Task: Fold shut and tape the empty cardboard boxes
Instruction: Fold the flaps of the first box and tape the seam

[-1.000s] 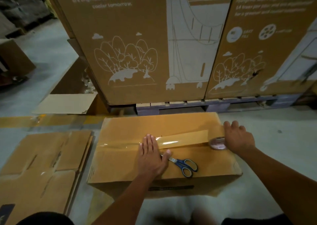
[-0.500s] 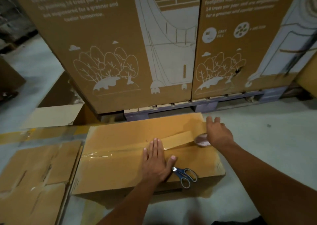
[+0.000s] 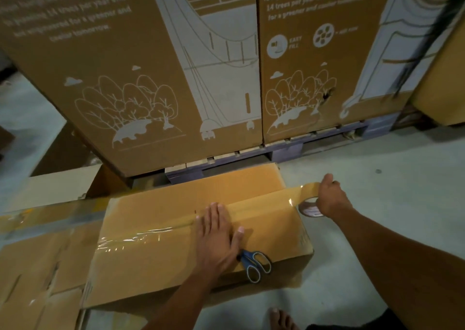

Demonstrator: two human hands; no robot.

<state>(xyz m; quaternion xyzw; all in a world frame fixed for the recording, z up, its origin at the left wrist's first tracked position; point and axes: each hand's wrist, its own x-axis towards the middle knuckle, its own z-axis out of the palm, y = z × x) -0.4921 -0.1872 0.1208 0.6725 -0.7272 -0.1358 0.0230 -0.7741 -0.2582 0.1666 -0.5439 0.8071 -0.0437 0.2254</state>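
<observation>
The cardboard box lies on the concrete floor w/ its top flaps folded shut. The left hand rests flat on the lid, fingers straight and together, thumb spread out to its right; it presses down on the tape strip right over the centre seam, gripping nothing. Left of that hand, the tape already stuck to the lid shows as a shiny, wrinkled band running toward the box's left edge. Right of it, the strip runs along the seam, then lifts off the lid near the box's right end and stretches on to the tape roll. The right hand grips the roll, fingers curled round it and thumb up by the strip; it's held just past the right end of the box, approx level w/ the lid. Blue-handled scissors lie on the lid just beside the left wrist, on the thumb side, blades partly tucked under the palm. Left of the left forearm, flattened cardboard sheets lie on the floor touching the box. Beyond both hands stand tall printed cartons on a pallet. A bare foot shows below the right forearm.
</observation>
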